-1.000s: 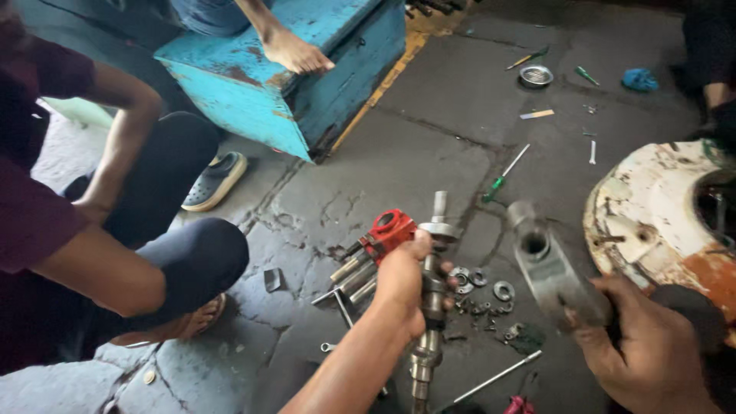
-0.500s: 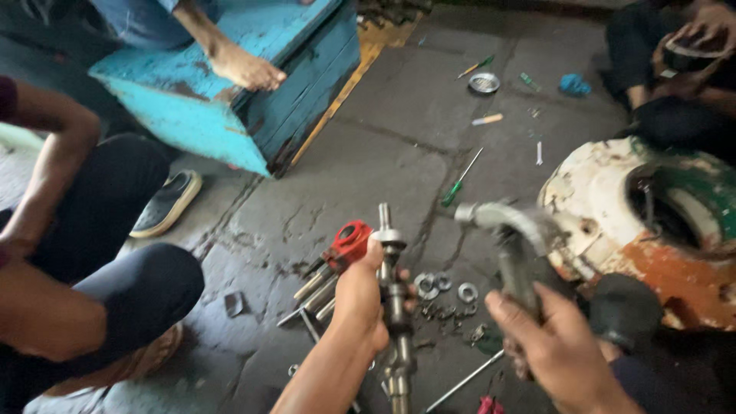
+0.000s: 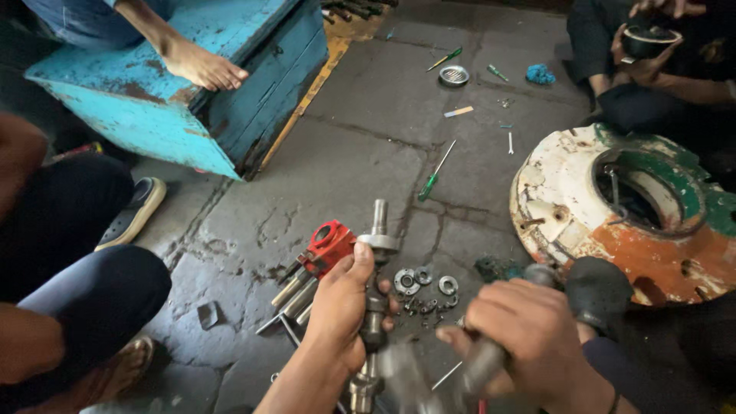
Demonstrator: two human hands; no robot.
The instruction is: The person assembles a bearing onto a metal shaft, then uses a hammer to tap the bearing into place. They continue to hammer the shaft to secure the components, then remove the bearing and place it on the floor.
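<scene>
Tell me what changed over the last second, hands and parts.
The right hand brought its grey metal part down from upright beside the shaft to low at the shaft's base, where it is now blurred with motion. The left hand kept its grip on the upright metal shaft. The red fitting, the washers and the green screwdriver lie on the floor as before.

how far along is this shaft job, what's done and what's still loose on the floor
Done: parts stripped out, with washers and rings lying loose on the floor. In hand: left hand grips the upright metal shaft; right hand holds a blurred metal part. Left: loose rings, red fitting and rods unfitted.
</scene>
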